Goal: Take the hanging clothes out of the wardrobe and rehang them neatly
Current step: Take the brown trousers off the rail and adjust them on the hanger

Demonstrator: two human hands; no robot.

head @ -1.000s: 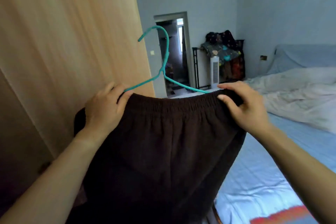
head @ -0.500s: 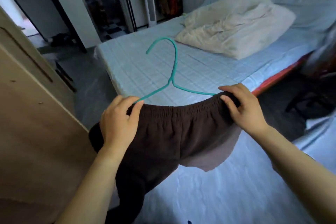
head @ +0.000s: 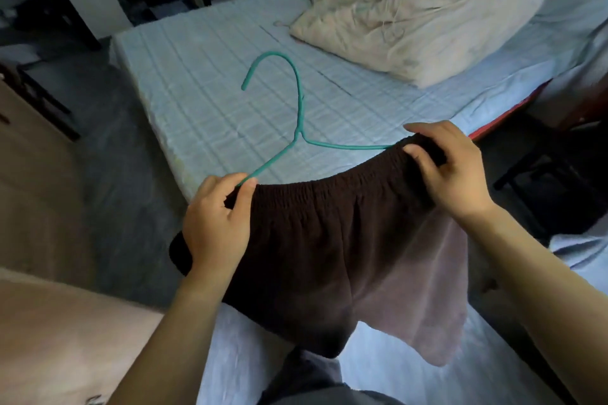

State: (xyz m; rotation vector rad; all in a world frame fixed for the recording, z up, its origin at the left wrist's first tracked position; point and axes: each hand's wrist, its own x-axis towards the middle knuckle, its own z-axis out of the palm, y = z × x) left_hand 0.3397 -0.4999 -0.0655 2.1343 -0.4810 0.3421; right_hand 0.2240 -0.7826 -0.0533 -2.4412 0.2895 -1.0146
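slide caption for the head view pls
Left hand and right hand grip brown shorts on a teal hanger near the bed.

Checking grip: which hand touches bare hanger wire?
The left hand, pinching the teal wire hanger; the right hand grips only the dark brown shorts.

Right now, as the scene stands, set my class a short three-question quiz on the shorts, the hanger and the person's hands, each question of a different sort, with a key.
1. True or false: the teal hanger carries no garment.
2. Multiple choice: where is the grip of the right hand? A the hanger's hook; B the right end of the waistband of the brown shorts; C the wardrobe door.
3. Short answer: what lies folded on the bed beyond the hanger?

Key: 1 false, its arms run into the shorts' waistband; 2 B; 3 a cream quilt.
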